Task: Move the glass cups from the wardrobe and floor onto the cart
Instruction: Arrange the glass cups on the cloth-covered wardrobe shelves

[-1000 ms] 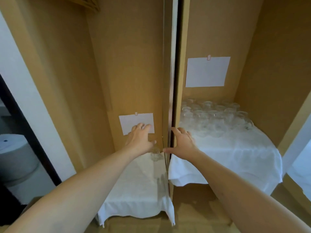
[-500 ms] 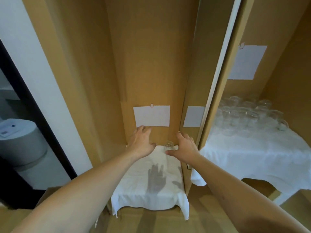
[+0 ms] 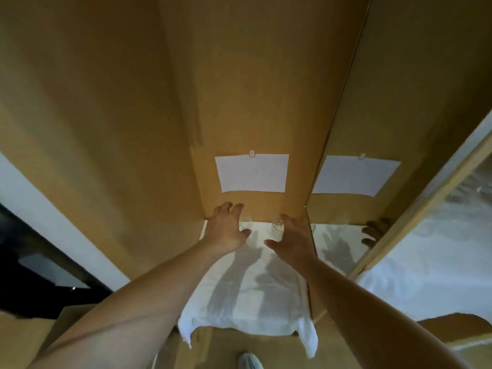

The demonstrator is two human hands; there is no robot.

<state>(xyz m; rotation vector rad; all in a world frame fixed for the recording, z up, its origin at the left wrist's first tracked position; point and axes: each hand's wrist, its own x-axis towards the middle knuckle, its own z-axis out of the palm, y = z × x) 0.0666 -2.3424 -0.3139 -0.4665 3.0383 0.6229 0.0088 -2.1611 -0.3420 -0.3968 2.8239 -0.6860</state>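
Clear glass, so these'll be light, rigid, slick and breakable; I'd wrap the body, not pinch the rim. Head view: two glass cups stand at the back of the wardrobe's white cloth, long axis looks vertical. Left hand and right hand are spread, holding nothing.

Both bare forearms stretch forward toward the far side, side by side. The left hand has its fingers spread and relaxed, thumb out to the right. The right hand seems likewise loosely spread, palm facing left.
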